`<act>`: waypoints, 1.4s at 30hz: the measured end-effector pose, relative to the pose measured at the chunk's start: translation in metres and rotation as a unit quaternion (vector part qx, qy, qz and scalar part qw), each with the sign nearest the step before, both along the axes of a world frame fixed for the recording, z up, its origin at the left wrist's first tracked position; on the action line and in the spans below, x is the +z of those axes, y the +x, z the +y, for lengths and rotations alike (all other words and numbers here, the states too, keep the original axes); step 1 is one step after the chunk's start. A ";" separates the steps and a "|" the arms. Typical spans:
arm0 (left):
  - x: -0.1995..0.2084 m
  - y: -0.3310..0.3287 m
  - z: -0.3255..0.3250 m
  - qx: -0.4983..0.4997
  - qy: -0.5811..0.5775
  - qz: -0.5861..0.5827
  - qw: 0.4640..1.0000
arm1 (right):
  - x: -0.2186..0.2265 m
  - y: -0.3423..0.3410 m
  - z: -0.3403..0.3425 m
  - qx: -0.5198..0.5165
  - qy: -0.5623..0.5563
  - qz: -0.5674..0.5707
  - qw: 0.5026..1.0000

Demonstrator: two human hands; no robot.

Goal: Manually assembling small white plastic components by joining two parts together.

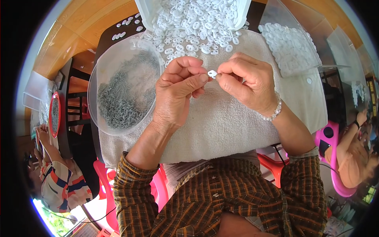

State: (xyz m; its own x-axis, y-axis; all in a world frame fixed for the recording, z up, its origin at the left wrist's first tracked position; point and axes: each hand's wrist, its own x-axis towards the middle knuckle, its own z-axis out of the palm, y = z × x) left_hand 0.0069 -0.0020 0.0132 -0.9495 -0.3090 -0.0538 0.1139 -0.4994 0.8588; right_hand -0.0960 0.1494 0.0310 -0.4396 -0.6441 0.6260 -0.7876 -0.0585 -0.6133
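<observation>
Two bare hands, raised above the middle of a beige terry towel (221, 130) spread over a dark table (106, 47), their fingertips nearly meeting. Left hand (179, 89): forearm slanted in from the near edge, thumb laid straight across toward the right, fingers curled behind it; thumb and fingertips gripped the left end of a small white oval plastic piece with holes (212, 74). Right hand (248, 81): wrist bent, knuckles up, thumb and forefinger pinching the same piece's right end; a bracelet of clear beads (273, 111) circled the wrist. The piece was held between the two hands, clear of the towel. At the table's left edge: one round translucent plastic tub (108, 59) containing small grey screws (122, 102). At the far edge: one white plastic bin (145, 15), many similar white pieces (193, 19) spilling from its mouth onto the towel. At the far right corner: one clear plastic box (282, 12), containing white pieces. Near the far left corner: several loose white pieces (118, 36).
</observation>
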 end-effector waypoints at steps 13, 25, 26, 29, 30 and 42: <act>-0.004 0.005 0.005 0.054 -0.070 -0.013 0.996 | -0.012 0.009 -0.010 -0.073 0.004 0.060 0.996; -0.004 0.007 0.009 0.065 -0.168 0.037 0.983 | -0.008 0.008 -0.006 -0.029 0.028 -0.016 0.999; -0.004 0.007 0.008 0.060 -0.168 0.042 0.983 | -0.009 0.008 -0.006 -0.027 0.032 -0.017 0.999; 0.000 0.004 0.010 0.068 -0.141 0.012 0.988 | -0.009 0.004 -0.005 -0.018 0.032 -0.035 0.999; -0.001 0.003 0.010 0.066 -0.141 0.012 0.988 | -0.008 0.003 -0.004 -0.011 0.028 -0.053 0.998; 0.006 0.002 0.004 -0.030 -0.120 0.000 0.992 | -0.003 -0.004 0.003 -0.012 0.006 -0.108 0.994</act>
State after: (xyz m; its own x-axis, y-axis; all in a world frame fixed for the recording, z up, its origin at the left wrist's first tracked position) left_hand 0.0087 0.0024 0.0196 -0.9664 -0.2565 0.0140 0.0898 -0.2862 0.9540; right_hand -0.1000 0.1529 0.0283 -0.5783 -0.6391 0.5072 -0.6380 -0.0332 -0.7693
